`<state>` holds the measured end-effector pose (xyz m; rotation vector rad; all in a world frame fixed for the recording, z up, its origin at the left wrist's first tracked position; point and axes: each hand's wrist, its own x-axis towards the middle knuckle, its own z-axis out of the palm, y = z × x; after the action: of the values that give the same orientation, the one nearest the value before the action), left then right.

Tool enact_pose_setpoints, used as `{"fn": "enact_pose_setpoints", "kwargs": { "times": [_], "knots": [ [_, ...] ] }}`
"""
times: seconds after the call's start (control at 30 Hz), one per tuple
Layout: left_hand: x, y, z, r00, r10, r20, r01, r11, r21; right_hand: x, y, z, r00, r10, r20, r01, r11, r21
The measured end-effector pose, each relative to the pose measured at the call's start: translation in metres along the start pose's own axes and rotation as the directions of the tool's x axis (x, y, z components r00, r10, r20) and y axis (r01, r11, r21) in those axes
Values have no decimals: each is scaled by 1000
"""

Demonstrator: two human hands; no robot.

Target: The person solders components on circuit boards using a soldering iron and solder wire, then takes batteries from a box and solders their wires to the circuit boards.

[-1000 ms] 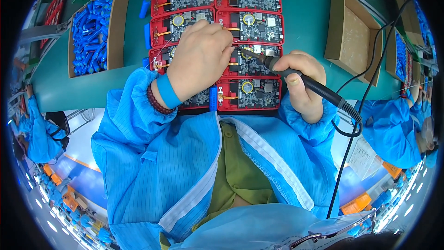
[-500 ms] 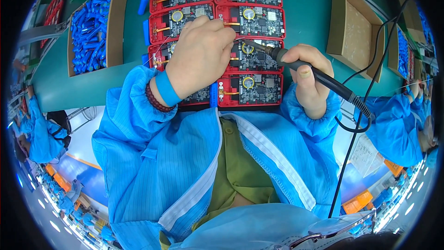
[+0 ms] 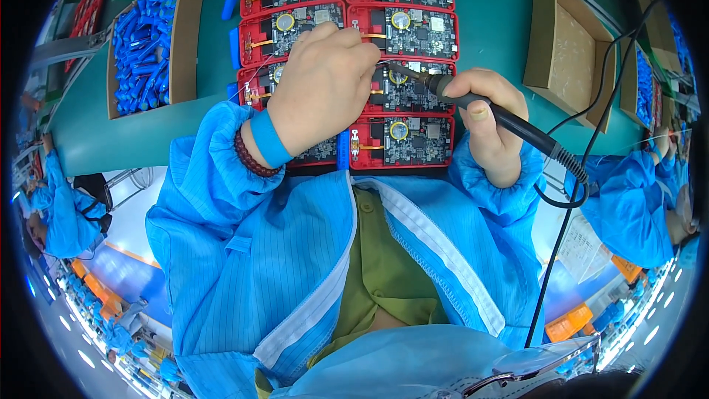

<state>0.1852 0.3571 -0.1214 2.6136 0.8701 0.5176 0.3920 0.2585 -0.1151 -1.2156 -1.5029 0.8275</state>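
My right hand grips a black soldering iron like a pen. The iron's tip points left over a circuit board in a red case, second from the near end of the right column. My left hand is closed, palm down, over the left column, pinching a thin solder wire whose end shows by the iron's tip. Its fingertips are mostly hidden behind the hand. The exact contact between tip, wire and board is too small to tell. Yellow-ringed coin cells sit on the boards.
Red cases with boards stand in two columns on the green table. A cardboard box of blue cylinders is at left, an open cardboard box at right. The iron's black cable hangs on the right. Co-workers in blue sit on both sides.
My right hand and the soldering iron have shifted slightly left relative to the boards. My left hand stays almost in place, and the whole view has moved a little.
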Motion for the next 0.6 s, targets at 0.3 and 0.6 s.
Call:
{"fn": "enact_pose_setpoints", "kwargs": {
  "times": [0.3,0.6],
  "knots": [
    [-1,1,1,1000,-6,-4,6,1000,-30,3,-3,-5,982,-178,62,183,978,-100],
    [-2,0,2,1000,13,-10,-13,999,-34,-14,-9,-13,985,-166,-46,163,984,-75]
  ]
}}
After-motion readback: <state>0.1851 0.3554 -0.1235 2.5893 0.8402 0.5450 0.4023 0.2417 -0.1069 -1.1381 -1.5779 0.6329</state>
